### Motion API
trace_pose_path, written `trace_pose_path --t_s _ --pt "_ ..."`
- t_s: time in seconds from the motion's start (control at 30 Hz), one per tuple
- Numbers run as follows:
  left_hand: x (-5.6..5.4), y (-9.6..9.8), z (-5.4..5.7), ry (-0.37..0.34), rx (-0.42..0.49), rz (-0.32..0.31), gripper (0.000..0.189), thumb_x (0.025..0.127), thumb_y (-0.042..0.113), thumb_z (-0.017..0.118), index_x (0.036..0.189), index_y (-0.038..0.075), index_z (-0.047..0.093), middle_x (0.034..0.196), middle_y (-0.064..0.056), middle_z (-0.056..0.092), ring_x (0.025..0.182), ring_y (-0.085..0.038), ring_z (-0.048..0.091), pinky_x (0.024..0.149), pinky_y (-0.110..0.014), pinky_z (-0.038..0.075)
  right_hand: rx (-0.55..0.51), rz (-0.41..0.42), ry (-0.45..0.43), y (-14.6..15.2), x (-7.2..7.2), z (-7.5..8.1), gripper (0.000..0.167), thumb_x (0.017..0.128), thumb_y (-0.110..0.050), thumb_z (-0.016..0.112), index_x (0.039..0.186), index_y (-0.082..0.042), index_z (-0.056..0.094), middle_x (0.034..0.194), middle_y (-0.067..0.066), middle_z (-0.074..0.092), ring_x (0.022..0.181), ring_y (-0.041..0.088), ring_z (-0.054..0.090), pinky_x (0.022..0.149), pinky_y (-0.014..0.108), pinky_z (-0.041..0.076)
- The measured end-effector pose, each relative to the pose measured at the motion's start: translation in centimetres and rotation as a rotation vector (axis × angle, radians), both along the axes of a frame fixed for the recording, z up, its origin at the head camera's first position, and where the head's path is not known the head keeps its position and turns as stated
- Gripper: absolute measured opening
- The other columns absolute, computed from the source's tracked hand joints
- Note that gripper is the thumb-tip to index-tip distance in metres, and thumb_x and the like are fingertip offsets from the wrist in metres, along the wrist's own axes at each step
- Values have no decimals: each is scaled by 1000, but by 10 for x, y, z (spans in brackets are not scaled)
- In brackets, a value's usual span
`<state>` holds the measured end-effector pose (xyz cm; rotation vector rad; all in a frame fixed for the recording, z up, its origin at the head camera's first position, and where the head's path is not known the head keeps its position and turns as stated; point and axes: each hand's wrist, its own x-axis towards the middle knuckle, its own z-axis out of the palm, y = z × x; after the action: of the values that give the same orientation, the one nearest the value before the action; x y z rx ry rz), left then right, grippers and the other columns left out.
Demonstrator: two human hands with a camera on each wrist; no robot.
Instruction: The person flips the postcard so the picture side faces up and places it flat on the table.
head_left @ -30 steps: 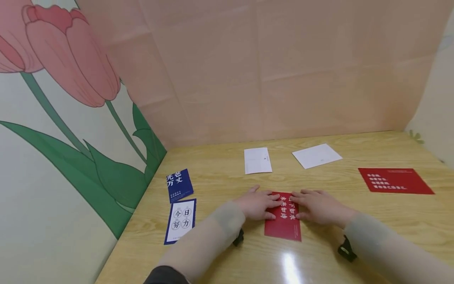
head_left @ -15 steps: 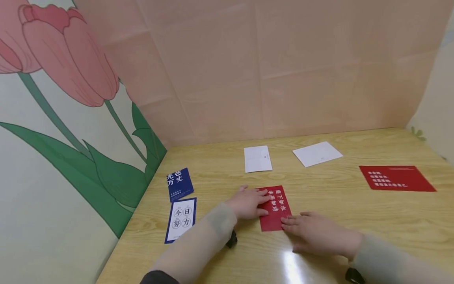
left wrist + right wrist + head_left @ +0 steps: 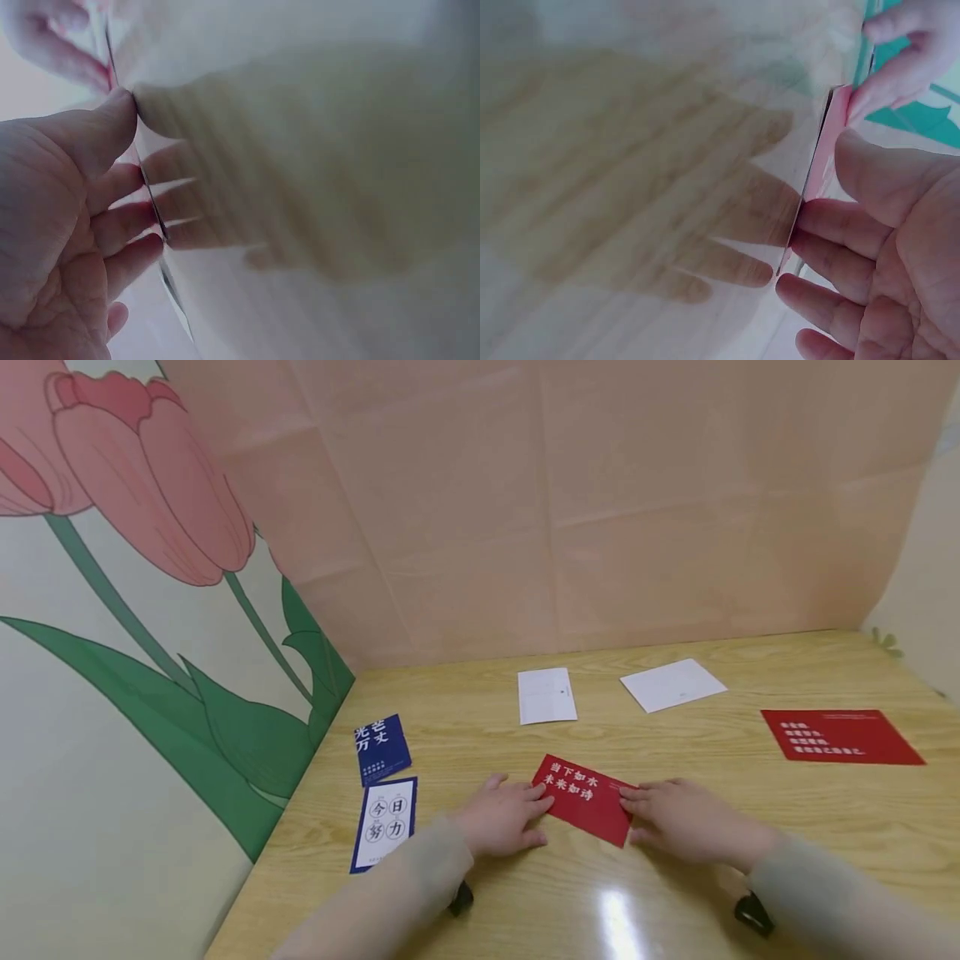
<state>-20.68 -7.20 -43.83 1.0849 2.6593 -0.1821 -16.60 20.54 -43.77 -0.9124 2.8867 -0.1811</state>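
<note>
A red card (image 3: 583, 812) with white characters lies flat on the table between the two hands. Its long side runs sideways, tilted down toward the right. The fingertips of the left hand (image 3: 498, 817) touch the card's left end, with the fingers extended. On the other end rest the fingertips of the right hand (image 3: 693, 827), near the right corner. In the right wrist view the card (image 3: 825, 154) appears as a thin pink edge beside the right hand (image 3: 900, 247). The left wrist view shows the left hand (image 3: 67, 202) from its palm side, fingers on the tabletop.
On the left lie a dark blue card (image 3: 383, 752) and a blue-bordered white card (image 3: 384, 823). Two white cards, one upright (image 3: 547, 696) and one slanted (image 3: 672, 685), lie at the back. Another red card (image 3: 843, 736) is far right on the wooden table (image 3: 450, 718).
The red card has turned from standing lengthwise to lying mostly sideways. My right hand drew back toward me, then moved up to the card's right end; my left hand shifted left.
</note>
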Motion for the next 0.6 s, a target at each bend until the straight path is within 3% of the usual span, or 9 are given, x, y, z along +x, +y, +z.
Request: trace_pose_path --t_s 0.17,0.3,0.43,0.6 --pt "16 -1 2 -26 20 -4 66 90 60 52 146 27 42 152 5 36 139 -11 31 114 -43 15 21 -46 2 -6 -8 0 64 82 -51 69 126 -5 63 132 11 59 119 34 54 96 55 40" --pt "25 1 0 23 25 -7 65 90 62 50 143 24 47 148 1 42 136 -15 37 112 -43 19 18 -48 -1 -9 -13 0 67 80 -49 72 128 -3 61 134 13 56 122 37 51 98 56 38" --pt "30 7 -2 52 52 26 67 90 64 47 143 23 48 148 0 42 136 -17 38 112 -42 20 7 -45 -6 -12 -16 1 66 80 -45 74 129 -4 60 135 13 56 124 38 50 100 57 37" --pt "36 20 -3 0 85 103 79 87 71 43 149 24 37 156 1 29 141 -21 27 112 -47 23 -11 -36 -14 -21 -20 1 65 81 -44 73 130 -4 60 136 13 55 125 38 49 101 57 36"
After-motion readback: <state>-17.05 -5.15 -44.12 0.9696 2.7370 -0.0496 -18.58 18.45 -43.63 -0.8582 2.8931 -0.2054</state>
